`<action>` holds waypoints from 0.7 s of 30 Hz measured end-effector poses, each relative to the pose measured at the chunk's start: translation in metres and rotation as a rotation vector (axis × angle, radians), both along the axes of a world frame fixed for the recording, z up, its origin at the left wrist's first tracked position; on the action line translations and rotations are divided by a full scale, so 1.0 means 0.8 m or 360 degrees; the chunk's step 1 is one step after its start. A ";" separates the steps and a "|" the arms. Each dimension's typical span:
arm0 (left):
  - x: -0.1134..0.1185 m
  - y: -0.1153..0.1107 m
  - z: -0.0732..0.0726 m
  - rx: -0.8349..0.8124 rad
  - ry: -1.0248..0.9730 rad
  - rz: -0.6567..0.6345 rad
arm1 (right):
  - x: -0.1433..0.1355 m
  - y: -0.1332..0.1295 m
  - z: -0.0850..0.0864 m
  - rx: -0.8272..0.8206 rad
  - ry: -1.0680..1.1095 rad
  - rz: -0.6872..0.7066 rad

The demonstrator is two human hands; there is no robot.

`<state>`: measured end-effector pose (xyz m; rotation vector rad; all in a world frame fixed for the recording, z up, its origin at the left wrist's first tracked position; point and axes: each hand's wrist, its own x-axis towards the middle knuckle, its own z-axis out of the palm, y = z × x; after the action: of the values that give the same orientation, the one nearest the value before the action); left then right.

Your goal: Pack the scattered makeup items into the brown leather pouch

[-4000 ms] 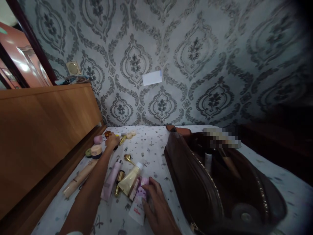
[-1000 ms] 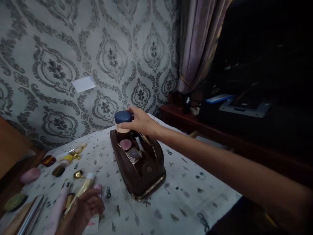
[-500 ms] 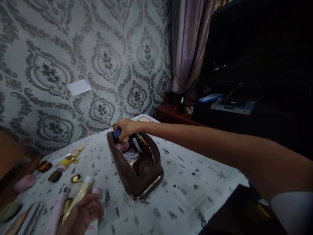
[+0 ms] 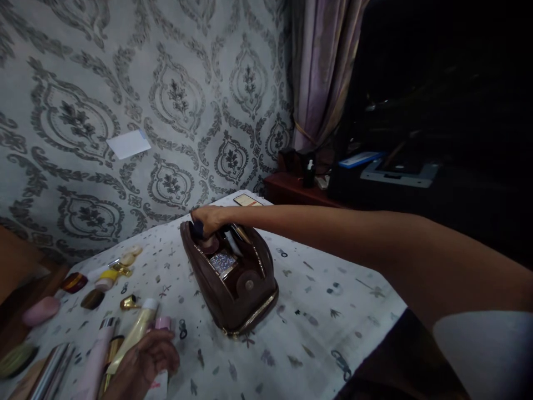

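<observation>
An unzipped brown makeup bag [image 4: 216, 300] stands on the table. My right hand [image 4: 209, 219] is down in its far end, fingers closed on a small dark blue item [image 4: 198, 228] whose kind I cannot make out. Inside the bag are a glittery silver case [image 4: 222, 263], a pinkish round thing [image 4: 209, 244] partly under my hand, and slim tubes [image 4: 233, 243]. My left hand [image 4: 152, 355] rests at the lower left with its fingers loosely curled and nothing visible in them. Beside it lie a cream tube [image 4: 135, 336], a pink tube [image 4: 96, 355] and a white tube [image 4: 160, 384], partly covered.
Several cosmetics lie on the left of the patterned tablecloth [image 4: 308, 344], among them a yellow jar [image 4: 107, 278], a dark red jar [image 4: 75, 282] and a pink sponge [image 4: 41, 311]. A phone [image 4: 246, 200] lies at the far edge. A reddish cabinet [image 4: 291, 189] stands behind.
My right hand has gone slightly deeper into the far end of the bag with the dark blue item, which is now more hidden. My left hand has barely moved.
</observation>
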<state>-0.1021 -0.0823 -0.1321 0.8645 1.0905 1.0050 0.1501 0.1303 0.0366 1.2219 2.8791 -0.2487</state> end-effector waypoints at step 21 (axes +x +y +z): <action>0.011 -0.012 0.025 0.0240 0.0234 -0.0174 | -0.011 0.002 -0.026 0.0059 -0.0197 -0.0003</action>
<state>-0.0934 -0.0920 -0.1121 1.1227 1.0884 0.9526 0.1416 0.1320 0.0156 1.2004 2.7889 -0.1155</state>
